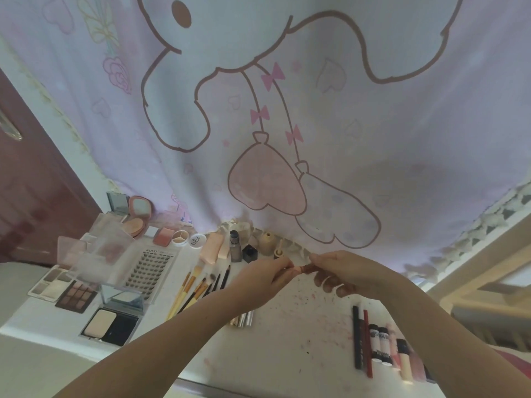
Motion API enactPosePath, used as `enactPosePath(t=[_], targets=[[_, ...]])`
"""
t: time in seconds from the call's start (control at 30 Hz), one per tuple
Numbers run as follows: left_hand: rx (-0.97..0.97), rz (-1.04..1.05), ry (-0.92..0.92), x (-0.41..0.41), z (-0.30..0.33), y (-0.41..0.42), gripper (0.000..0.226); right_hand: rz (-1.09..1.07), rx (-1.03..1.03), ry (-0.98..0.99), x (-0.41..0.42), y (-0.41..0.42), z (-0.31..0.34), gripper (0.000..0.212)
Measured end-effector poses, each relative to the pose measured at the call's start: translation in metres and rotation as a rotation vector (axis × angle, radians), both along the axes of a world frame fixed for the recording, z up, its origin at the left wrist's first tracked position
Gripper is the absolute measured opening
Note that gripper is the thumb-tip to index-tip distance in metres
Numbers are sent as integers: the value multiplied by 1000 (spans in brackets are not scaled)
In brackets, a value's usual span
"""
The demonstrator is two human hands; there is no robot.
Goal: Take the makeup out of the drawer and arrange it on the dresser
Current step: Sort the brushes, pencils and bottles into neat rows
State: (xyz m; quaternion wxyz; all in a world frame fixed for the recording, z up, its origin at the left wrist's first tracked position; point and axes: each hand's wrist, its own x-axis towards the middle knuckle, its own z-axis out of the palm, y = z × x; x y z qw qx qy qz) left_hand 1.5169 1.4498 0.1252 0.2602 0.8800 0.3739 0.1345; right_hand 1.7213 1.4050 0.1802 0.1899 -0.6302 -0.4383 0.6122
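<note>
On the far left of the white surface (287, 354) we have laid the flat pieces side by side: the eyeshadow palettes (63, 288), a powder compact (110, 326) nearest us, and a lash tray (149, 271) partly under a clear lid, open so their shades can be read. Just right of those, the brushes (198, 285) lie fanned together, and beyond them a row of small pots and bottles (238, 245) stands upright along the curtain (287, 110), likely so nothing rolls. Above the middle of the surface, our left hand (258, 282) and right hand (347, 274) meet on a small reddish stick (301, 268), probably a lipstick or pencil. The fingers of each hand pinch one end of it, so it sits between the two sets of fingertips and off the surface; we seem to be capping or twisting it before setting it down, though blur hides which. Near right, the pencils (362, 340) and small tubes (382, 344) lie in a tidy row, the likely place for it.
</note>
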Motion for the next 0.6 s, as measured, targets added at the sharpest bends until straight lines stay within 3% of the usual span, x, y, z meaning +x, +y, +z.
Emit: enactPosePath(t=[0.07,0.2,0.37,0.6], targets=[[7,-15,9,0,-1,0,26,9,-4,-44,-1,-1,0,42],[5,-28,26,-1,-4,-1,23,25,16,-4,4,-2,1,20],[4,-52,13,-2,-7,-1,27,17,-53,-58,1,-3,-3,45],[-52,15,228,-15,-34,5,30,15,-24,-195,14,-4,-15,11]])
